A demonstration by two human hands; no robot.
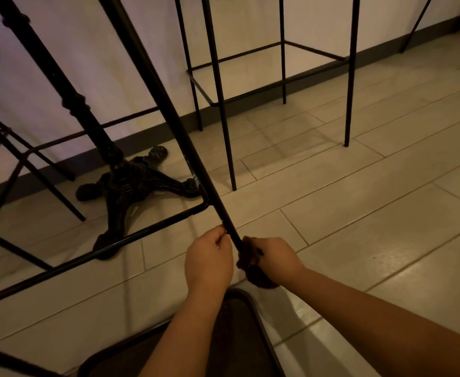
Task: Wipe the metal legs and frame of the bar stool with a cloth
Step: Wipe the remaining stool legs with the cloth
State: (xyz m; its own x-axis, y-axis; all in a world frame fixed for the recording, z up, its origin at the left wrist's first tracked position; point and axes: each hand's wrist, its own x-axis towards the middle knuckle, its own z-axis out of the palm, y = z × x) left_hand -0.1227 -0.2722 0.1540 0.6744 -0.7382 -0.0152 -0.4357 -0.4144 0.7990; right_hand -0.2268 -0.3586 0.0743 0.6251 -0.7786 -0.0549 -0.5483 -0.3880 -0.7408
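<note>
here, both hands low on stool leg [196,170]

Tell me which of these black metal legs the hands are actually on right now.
The slanted stool leg crossing the middle of the view: the left hand grips its lower end and the right hand holds a dark cloth against it. The others stand untouched.

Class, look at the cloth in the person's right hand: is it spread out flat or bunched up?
Bunched up. The dark cloth is wadded around the stool leg, gripped by the right hand.
</note>
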